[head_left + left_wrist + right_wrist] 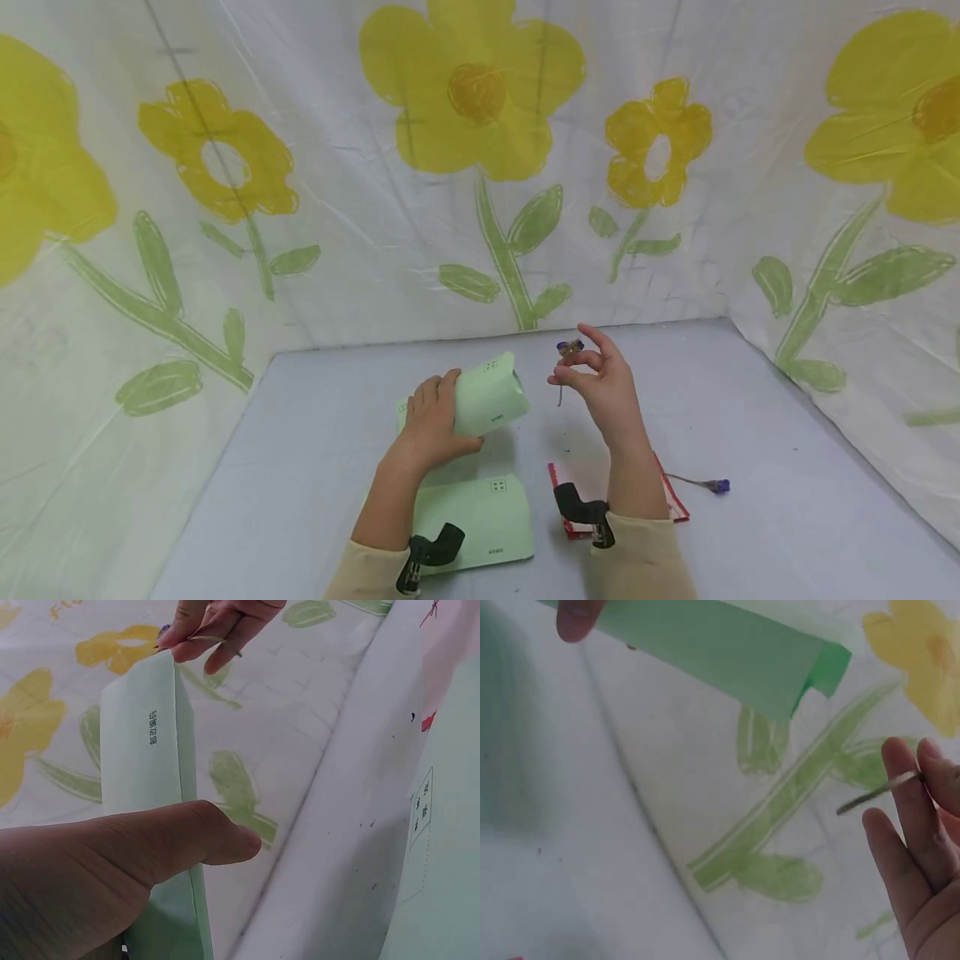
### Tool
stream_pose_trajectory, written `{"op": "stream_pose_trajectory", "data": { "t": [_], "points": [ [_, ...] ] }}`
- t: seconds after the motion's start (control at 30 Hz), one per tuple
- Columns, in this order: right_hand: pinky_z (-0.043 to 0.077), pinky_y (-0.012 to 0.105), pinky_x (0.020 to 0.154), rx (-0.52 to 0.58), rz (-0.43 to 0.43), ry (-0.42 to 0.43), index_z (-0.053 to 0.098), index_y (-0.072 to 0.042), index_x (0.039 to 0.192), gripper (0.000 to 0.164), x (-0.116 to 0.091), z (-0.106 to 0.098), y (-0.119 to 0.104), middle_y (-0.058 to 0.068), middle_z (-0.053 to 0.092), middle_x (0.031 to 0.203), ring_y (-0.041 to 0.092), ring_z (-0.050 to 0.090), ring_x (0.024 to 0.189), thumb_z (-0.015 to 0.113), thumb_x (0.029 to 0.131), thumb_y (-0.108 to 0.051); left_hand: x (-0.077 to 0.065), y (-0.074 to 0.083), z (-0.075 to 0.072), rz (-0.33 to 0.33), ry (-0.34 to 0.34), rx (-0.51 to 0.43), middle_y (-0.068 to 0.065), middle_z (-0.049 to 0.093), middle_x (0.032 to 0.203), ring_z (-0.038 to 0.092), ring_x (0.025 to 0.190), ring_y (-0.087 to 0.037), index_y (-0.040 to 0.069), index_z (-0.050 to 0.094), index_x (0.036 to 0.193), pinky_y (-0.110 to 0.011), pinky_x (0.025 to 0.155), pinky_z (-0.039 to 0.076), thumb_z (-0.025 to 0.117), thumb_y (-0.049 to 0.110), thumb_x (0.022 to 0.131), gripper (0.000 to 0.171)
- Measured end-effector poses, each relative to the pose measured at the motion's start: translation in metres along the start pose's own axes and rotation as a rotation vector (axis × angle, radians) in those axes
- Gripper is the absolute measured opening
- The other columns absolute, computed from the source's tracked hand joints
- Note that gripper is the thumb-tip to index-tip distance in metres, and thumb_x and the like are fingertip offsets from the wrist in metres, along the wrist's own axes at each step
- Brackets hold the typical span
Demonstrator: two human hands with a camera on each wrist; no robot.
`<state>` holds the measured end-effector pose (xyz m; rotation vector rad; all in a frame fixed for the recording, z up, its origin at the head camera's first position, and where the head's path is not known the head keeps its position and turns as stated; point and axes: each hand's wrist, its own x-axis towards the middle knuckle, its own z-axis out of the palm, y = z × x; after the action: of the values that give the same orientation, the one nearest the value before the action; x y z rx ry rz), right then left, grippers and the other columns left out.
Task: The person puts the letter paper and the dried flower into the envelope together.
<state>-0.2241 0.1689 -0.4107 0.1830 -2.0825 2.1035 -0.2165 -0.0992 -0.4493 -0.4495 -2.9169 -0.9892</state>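
My left hand (pixel 431 425) grips a light green paper envelope (pixel 487 400), raised above the table and tilted, with its gaping end toward the right. In the left wrist view the thumb (pixel 202 832) lies across the envelope's face, which has small dark print. My right hand (pixel 611 400), beside that gaping end, pinches a small dried flower (pixel 570 347) with a purple head. Its thin stem (pixel 870 796) sticks out past the fingers in the right wrist view, apart from the envelope there. The flower's head is hidden in that view.
Another light green envelope (pixel 480 525) lies flat on the white table (pixel 765 542). A red-edged paper (pixel 581 479) is partly under the right forearm, with a second purple dried flower (pixel 718 486) beside it. A flower-painted curtain (pixel 337 250) stands behind the table.
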Motion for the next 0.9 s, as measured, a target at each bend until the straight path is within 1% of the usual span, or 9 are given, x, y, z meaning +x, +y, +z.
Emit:
{"op": "stream_pose_trajectory", "data": {
  "t": [0.1, 0.2, 0.33, 0.4, 0.5, 0.6, 0.7, 0.83, 0.9],
  "points": [
    [0.052, 0.046, 0.093, 0.072, -0.029, -0.019, 0.042, -0.017, 0.15, 0.074, 0.0, 0.011, 0.0, 0.017, 0.058, 0.096, 0.036, 0.072, 0.084, 0.074, 0.087, 0.006, 0.0, 0.001, 0.0, 0.004, 0.007, 0.001, -0.025, 0.033, 0.147, 0.028, 0.137, -0.043, 0.005, 0.025, 0.155, -0.06, 0.113, 0.02, 0.088, 0.032, 0.073, 0.107],
    [0.055, 0.039, 0.088, 0.107, -0.066, 0.028, 0.053, -0.011, 0.138, 0.058, -0.001, 0.019, 0.002, 0.015, 0.054, 0.094, 0.032, 0.073, 0.085, 0.075, 0.087, 0.004, 0.0, 0.002, 0.0, 0.007, 0.009, -0.001, -0.025, 0.034, 0.146, 0.029, 0.136, -0.043, 0.005, 0.025, 0.154, -0.059, 0.112, 0.023, 0.088, 0.032, 0.072, 0.107],
    [0.055, 0.034, 0.088, 0.124, -0.11, 0.119, 0.064, -0.004, 0.117, 0.034, -0.003, 0.024, 0.003, 0.013, 0.058, 0.092, 0.024, 0.074, 0.084, 0.077, 0.086, -0.001, 0.0, 0.004, -0.001, 0.008, 0.006, -0.007, -0.025, 0.035, 0.146, 0.03, 0.136, -0.043, 0.005, 0.025, 0.154, -0.058, 0.111, 0.024, 0.089, 0.032, 0.072, 0.107],
    [0.055, 0.035, 0.087, 0.143, -0.126, 0.142, 0.065, -0.001, 0.111, 0.028, -0.002, 0.026, 0.004, 0.013, 0.062, 0.092, 0.023, 0.073, 0.083, 0.077, 0.086, -0.002, 0.0, 0.005, -0.001, 0.013, 0.007, -0.007, -0.025, 0.035, 0.145, 0.03, 0.135, -0.043, 0.004, 0.026, 0.154, -0.058, 0.111, 0.025, 0.089, 0.032, 0.072, 0.107],
    [0.056, 0.036, 0.085, 0.153, -0.133, 0.156, 0.064, 0.0, 0.107, 0.026, -0.001, 0.029, 0.006, 0.014, 0.065, 0.091, 0.023, 0.071, 0.081, 0.078, 0.086, -0.002, 0.001, 0.005, 0.0, 0.016, 0.008, 0.0, -0.025, 0.035, 0.145, 0.03, 0.136, -0.043, 0.004, 0.025, 0.154, -0.058, 0.111, 0.024, 0.089, 0.032, 0.073, 0.107],
    [0.057, 0.033, 0.079, 0.06, -0.116, 0.154, 0.065, -0.002, 0.106, 0.028, 0.001, 0.034, 0.009, 0.012, 0.066, 0.091, 0.023, 0.068, 0.078, 0.08, 0.085, -0.008, 0.001, 0.005, 0.0, 0.02, 0.009, 0.002, -0.025, 0.035, 0.145, 0.031, 0.135, -0.043, 0.004, 0.026, 0.154, -0.058, 0.111, 0.024, 0.089, 0.032, 0.073, 0.107],
    [0.057, 0.03, 0.074, -0.137, -0.081, 0.114, 0.067, -0.007, 0.107, 0.027, 0.0, 0.04, 0.011, 0.009, 0.067, 0.091, 0.022, 0.066, 0.078, 0.081, 0.085, -0.015, 0.002, 0.005, 0.001, 0.026, 0.012, 0.009, -0.025, 0.036, 0.144, 0.031, 0.134, -0.043, 0.004, 0.026, 0.154, -0.058, 0.11, 0.025, 0.09, 0.033, 0.072, 0.107],
    [0.055, 0.036, 0.077, -0.4, -0.081, -0.029, 0.07, -0.009, 0.12, 0.029, -0.002, 0.045, 0.011, 0.007, 0.065, 0.102, 0.023, 0.064, 0.087, 0.075, 0.091, -0.01, 0.002, 0.004, 0.002, 0.039, 0.03, 0.032, -0.024, 0.037, 0.142, 0.034, 0.132, -0.042, 0.004, 0.027, 0.153, -0.058, 0.109, 0.028, 0.09, 0.033, 0.072, 0.107],
    [0.054, 0.04, 0.081, -0.492, -0.094, -0.105, 0.068, -0.009, 0.128, 0.035, -0.002, 0.045, 0.011, 0.008, 0.062, 0.108, 0.024, 0.062, 0.092, 0.07, 0.094, -0.006, 0.003, 0.004, 0.003, 0.042, 0.04, 0.042, -0.024, 0.038, 0.142, 0.035, 0.132, -0.042, 0.004, 0.027, 0.153, -0.058, 0.109, 0.028, 0.09, 0.034, 0.072, 0.107]
  ]
}}
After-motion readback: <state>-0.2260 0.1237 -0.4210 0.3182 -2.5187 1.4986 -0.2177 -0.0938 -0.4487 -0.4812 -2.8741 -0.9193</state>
